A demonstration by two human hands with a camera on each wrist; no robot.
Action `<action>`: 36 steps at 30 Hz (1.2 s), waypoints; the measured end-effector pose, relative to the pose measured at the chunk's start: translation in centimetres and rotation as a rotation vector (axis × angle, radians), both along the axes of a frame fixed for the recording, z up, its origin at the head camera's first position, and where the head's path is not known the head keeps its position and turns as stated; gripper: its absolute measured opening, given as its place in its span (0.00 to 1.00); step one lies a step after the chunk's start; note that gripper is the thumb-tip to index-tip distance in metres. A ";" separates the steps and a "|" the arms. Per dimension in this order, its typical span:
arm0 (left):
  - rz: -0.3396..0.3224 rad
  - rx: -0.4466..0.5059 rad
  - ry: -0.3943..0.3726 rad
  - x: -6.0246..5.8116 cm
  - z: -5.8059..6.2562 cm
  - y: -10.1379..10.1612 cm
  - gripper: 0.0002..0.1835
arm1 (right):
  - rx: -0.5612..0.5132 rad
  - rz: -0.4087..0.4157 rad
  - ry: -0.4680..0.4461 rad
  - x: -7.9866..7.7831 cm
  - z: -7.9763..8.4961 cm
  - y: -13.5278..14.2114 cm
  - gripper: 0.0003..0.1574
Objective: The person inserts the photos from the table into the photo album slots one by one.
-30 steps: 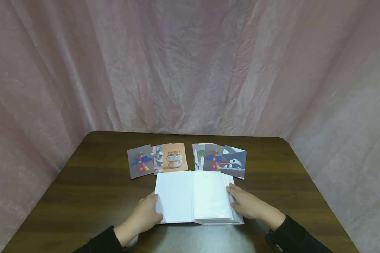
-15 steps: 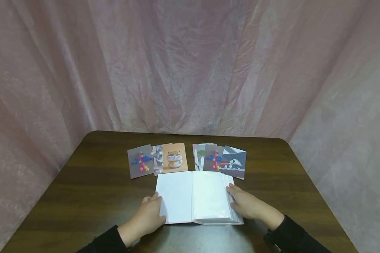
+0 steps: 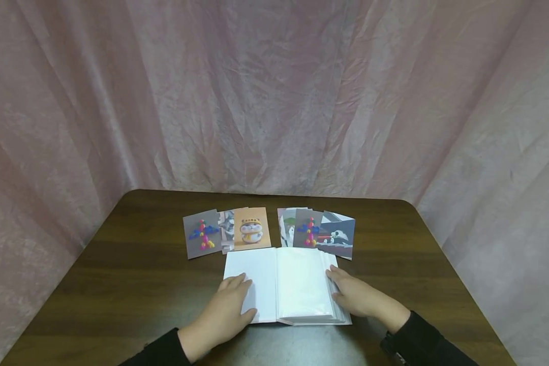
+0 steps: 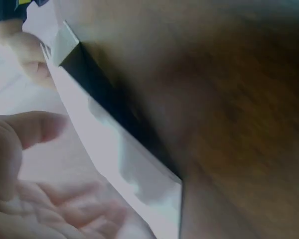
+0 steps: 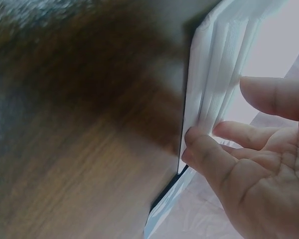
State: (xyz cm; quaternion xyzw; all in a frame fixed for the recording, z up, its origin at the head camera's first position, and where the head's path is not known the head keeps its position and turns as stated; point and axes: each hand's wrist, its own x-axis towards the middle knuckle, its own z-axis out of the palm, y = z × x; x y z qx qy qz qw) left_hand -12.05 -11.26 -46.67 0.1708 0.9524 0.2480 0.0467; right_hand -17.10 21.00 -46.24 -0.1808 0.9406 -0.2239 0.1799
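Note:
A white photo album (image 3: 303,284) lies open on the table, with clear-pocket pages stacked on its right side. My left hand (image 3: 226,310) lies over the outer part of the left inside cover (image 3: 263,274), fingers and thumb spread apart; in the left wrist view its thumb (image 4: 42,127) and blurred fingers are over the white cover. My right hand (image 3: 359,295) touches the right edge of the page stack. In the right wrist view, its thumb tip reaches the upper page edge and its fingertips (image 5: 197,142) rest against the page edges (image 5: 224,64) and back cover.
Behind the album lie two groups of overlapping photos: a left group with an orange-toned toy picture (image 3: 252,229) and a grey one (image 3: 203,234), and a right group (image 3: 336,236). The brown wooden table (image 3: 119,264) ends at a pink curtain (image 3: 265,101).
My left hand has moved right, from the left cover's outer edge onto the cover, and its fingers have spread. The right hand stays at the page edge.

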 end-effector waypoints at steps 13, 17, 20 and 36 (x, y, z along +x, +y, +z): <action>-0.357 -0.147 0.186 -0.7 -0.5 4.8 0.31 | -0.004 0.005 0.006 0.0 -0.1 0.0 0.34; -0.376 -0.162 0.218 -0.9 -0.8 5.4 0.32 | -0.002 0.005 0.007 0.0 -0.2 0.0 0.34; -0.385 -0.168 0.223 -1.1 -0.9 5.7 0.32 | 0.002 0.002 0.009 -0.1 -0.3 0.0 0.34; -0.460 -0.301 0.229 -1.8 -0.6 7.2 0.24 | -0.114 0.057 0.005 -1.8 1.0 1.8 0.30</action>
